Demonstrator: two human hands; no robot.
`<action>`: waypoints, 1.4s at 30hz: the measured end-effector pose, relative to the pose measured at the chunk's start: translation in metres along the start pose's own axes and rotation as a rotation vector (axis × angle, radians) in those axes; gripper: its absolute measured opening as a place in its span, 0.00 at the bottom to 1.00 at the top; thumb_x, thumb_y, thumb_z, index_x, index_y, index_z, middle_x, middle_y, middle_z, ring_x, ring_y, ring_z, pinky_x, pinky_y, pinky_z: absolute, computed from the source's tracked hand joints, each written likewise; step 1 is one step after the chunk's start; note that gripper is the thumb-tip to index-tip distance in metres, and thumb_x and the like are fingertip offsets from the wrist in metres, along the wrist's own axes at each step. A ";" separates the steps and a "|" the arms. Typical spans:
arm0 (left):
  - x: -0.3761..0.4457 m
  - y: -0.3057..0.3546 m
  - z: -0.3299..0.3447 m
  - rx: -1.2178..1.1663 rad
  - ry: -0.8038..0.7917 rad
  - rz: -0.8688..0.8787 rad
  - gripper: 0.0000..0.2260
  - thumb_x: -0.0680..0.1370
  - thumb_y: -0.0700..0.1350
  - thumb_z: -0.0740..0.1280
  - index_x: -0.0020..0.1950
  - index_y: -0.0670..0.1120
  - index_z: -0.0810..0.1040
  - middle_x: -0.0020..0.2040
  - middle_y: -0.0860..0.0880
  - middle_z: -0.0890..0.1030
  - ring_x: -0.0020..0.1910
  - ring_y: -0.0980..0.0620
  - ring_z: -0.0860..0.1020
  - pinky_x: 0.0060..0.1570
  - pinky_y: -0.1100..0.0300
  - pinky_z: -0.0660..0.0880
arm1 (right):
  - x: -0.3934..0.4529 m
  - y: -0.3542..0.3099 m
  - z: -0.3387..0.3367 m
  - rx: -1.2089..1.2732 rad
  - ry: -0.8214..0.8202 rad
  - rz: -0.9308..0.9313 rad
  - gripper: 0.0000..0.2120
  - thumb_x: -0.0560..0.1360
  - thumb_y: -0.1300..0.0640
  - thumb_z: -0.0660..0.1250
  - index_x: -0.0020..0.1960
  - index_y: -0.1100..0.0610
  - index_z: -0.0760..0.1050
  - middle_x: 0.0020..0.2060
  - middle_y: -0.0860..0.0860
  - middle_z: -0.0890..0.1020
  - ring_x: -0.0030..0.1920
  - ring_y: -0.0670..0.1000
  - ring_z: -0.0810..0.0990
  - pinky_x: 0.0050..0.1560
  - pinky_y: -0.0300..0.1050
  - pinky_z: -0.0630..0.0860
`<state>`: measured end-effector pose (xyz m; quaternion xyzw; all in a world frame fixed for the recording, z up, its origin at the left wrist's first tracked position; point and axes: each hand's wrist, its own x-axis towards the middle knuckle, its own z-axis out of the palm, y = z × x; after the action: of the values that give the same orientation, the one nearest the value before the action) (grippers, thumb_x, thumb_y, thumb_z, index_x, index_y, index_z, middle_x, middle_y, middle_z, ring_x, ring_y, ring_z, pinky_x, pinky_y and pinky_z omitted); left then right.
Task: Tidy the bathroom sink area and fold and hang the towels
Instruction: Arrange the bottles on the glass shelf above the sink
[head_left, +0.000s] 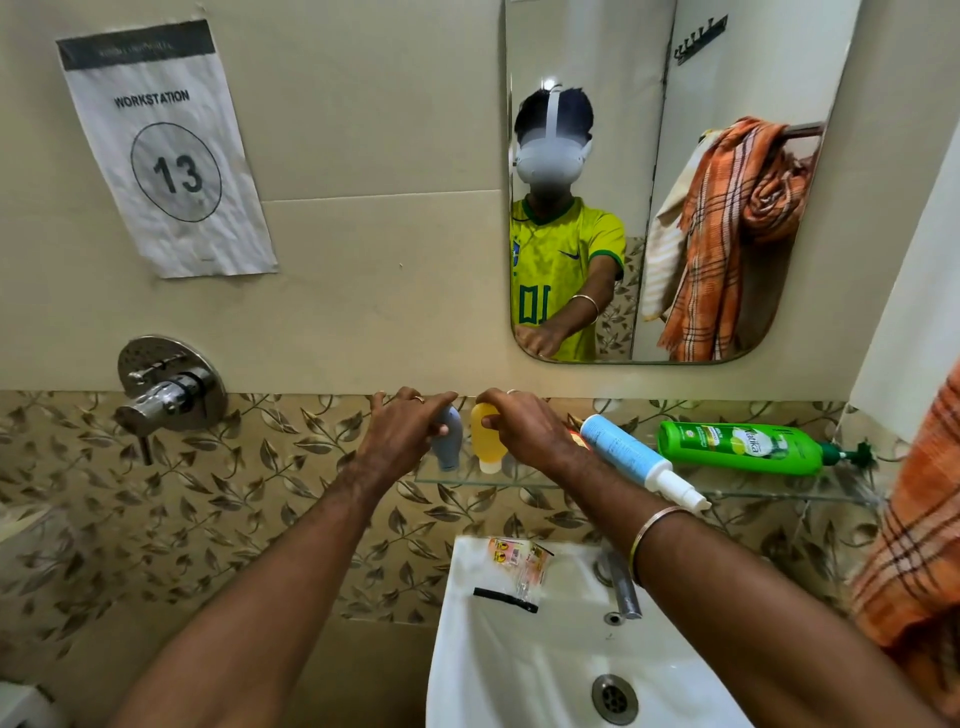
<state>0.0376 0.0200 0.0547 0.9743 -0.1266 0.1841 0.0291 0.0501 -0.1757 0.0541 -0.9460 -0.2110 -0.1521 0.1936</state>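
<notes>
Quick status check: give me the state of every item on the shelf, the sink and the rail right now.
Grey tube: upright on glass shelf, held by left hand.
Yellow bottle: upright, cap down, held by right hand.
White spray bottle: lying down, nozzle overhanging shelf edge.
Green bottle: lying on its side.
Sachets: loose on sink rim.
Orange towel: hanging unfolded.

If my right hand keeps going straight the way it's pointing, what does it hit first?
Beyond the yellow bottle your right hand already grips on the glass shelf, probably the leaf-patterned wall tiles right behind it, though depth is hard to judge.
</notes>
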 end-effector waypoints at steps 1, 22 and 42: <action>-0.001 0.000 -0.001 -0.008 -0.002 -0.002 0.26 0.79 0.42 0.66 0.76 0.56 0.65 0.65 0.45 0.79 0.69 0.45 0.70 0.69 0.41 0.61 | 0.000 0.000 0.000 0.004 -0.008 0.003 0.19 0.81 0.60 0.66 0.71 0.54 0.70 0.59 0.59 0.81 0.57 0.59 0.79 0.54 0.53 0.79; -0.019 0.053 0.024 0.050 0.552 0.423 0.34 0.78 0.64 0.61 0.77 0.45 0.62 0.75 0.41 0.69 0.74 0.42 0.67 0.69 0.39 0.65 | -0.041 0.084 -0.079 -0.395 -0.023 -0.047 0.27 0.76 0.67 0.68 0.71 0.48 0.72 0.63 0.54 0.79 0.61 0.55 0.76 0.52 0.45 0.69; -0.038 0.153 0.077 0.070 0.174 0.621 0.20 0.77 0.47 0.71 0.67 0.46 0.73 0.64 0.42 0.79 0.61 0.41 0.79 0.53 0.47 0.80 | -0.112 0.163 -0.085 -0.750 -0.322 -0.162 0.39 0.82 0.62 0.63 0.78 0.32 0.47 0.81 0.55 0.59 0.79 0.56 0.60 0.74 0.66 0.58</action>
<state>-0.0089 -0.1272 -0.0288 0.8700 -0.4087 0.2709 -0.0511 0.0102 -0.3872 0.0380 -0.9430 -0.2424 -0.0832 -0.2124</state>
